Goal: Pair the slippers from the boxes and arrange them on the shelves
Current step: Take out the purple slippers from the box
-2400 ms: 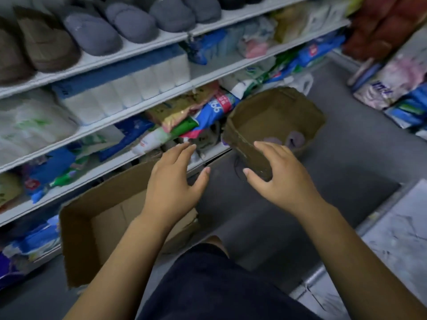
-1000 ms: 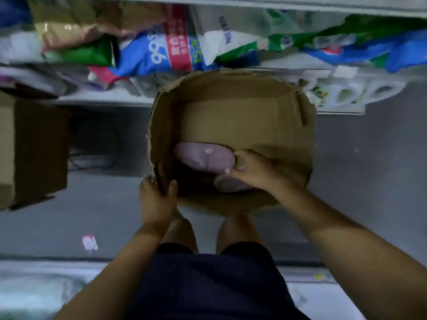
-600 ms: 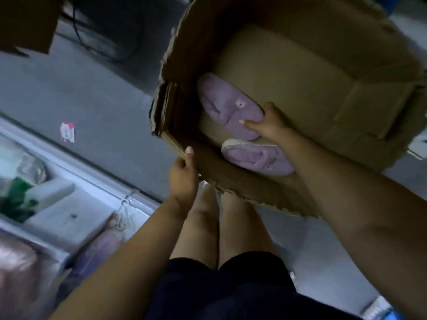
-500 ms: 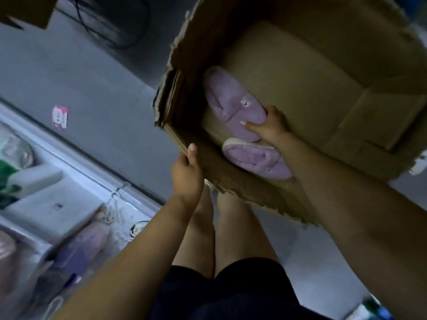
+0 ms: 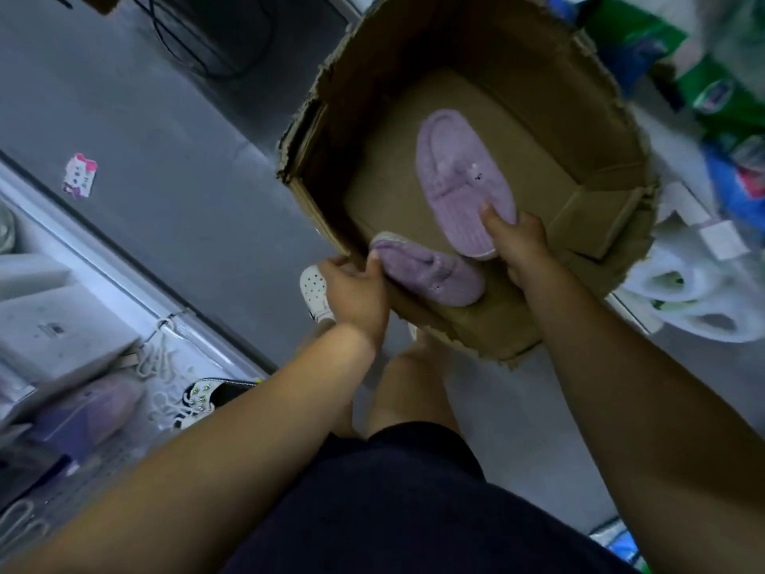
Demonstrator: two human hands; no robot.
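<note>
Left hand [image 5: 357, 292], off the box [image 5: 455, 39] rim, now pinches the near slipper [image 5: 432, 276]. Right hand [image 5: 518, 242] grips the far slipper [image 5: 453, 163]. Two slippers, one box.

Grey floor [image 5: 174, 209], pink cat sticker [image 5: 79, 176] on it, black cable [image 5: 196, 65], white paper rolls [image 5: 683, 290], green packets [image 5: 714, 91], white clog [image 5: 313, 290].

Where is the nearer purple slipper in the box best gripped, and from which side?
Probably the left end of the nearer slipper, from the left: it lies free at the box corner by the left hand, while the right hand holds the farther slipper at its other end.
</note>
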